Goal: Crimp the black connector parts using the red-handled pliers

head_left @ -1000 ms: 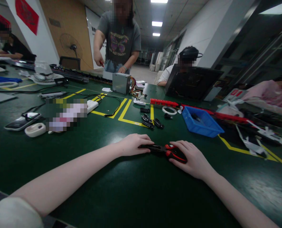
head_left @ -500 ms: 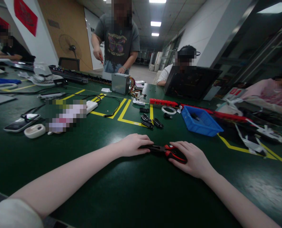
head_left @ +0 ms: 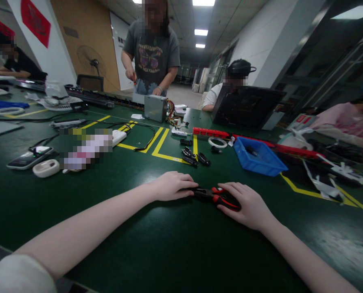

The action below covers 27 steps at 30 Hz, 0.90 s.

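Red-and-black pliers (head_left: 226, 201) lie level just above or on the green table, jaws pointing left. My right hand (head_left: 245, 202) is wrapped round their handles, which are spread slightly. My left hand (head_left: 173, 187) pinches a small black part (head_left: 194, 189) at the jaw tips; fingers hide most of it, so its kind does not show. Beyond the hands, several small black connector-like pieces (head_left: 189, 155) lie loose near a yellow tape corner.
A blue bin (head_left: 261, 159) with a dark item inside stands at right, near a white cable coil (head_left: 217, 142). A metal power-supply box (head_left: 155, 108) sits farther back. A phone (head_left: 91, 148) and white case (head_left: 46, 168) lie at left. Co-workers surround the table (head_left: 157, 244).
The hands and pliers stay almost in place. My left fingers shift very slightly at the jaw tips. The camera view tilts a little upward.
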### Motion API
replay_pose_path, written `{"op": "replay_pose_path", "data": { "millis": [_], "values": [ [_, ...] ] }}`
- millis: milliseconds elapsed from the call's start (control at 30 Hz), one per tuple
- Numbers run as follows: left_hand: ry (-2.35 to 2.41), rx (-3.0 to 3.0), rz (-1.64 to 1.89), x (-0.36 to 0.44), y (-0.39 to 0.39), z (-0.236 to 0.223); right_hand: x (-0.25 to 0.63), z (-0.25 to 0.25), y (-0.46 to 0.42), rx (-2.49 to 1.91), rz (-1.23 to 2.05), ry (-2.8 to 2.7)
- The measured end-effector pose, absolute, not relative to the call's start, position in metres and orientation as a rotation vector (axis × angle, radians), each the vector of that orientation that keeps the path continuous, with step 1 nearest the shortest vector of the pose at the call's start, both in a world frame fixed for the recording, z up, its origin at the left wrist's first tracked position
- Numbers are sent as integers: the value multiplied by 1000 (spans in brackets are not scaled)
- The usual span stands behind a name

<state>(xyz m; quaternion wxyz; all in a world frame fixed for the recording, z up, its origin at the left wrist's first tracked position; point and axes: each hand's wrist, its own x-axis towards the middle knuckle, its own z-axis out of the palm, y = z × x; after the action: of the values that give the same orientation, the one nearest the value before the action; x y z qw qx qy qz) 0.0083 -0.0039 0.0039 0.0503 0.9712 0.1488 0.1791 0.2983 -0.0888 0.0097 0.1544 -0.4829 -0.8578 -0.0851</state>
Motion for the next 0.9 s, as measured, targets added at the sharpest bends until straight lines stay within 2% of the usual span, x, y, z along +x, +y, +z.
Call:
{"op": "replay_pose_path", "data": {
  "millis": [900],
  "values": [
    [457,2821,582,8,-3,2,297,11,-88,-1352,-169,-2474]
  ]
}}
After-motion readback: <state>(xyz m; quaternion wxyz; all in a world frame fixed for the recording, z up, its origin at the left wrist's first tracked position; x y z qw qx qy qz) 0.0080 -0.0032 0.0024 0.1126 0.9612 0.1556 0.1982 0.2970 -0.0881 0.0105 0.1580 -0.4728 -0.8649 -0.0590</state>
